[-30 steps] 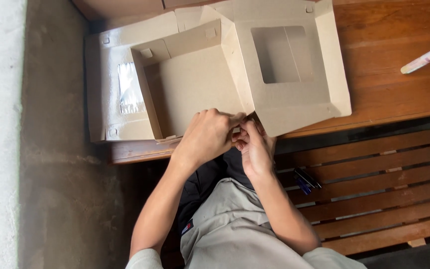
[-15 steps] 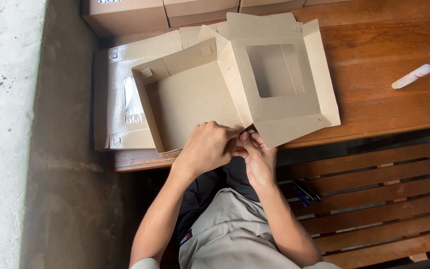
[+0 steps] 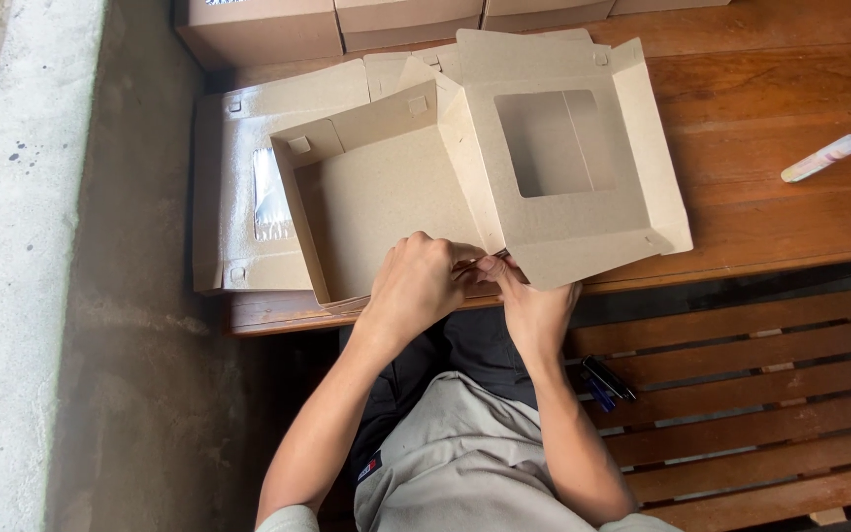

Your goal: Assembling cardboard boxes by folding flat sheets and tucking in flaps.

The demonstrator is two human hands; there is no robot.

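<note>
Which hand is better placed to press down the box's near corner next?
Probably the left hand: it lies over the kraft box at its near corner. The right hand pinches beside it, under the window lid.

Both bare forearms are reaching up from the near edge of the scene, converging toward the middle. The left hand (image 3: 416, 286) is curling knuckles-up, its fingers folding inward toward the right. The right hand (image 3: 534, 305) is lying just beside it, slightly nearer, thumb and forefinger pinching at the point where the two hands are meeting. Both wrists are bending slightly, elbows spreading apart.
</note>
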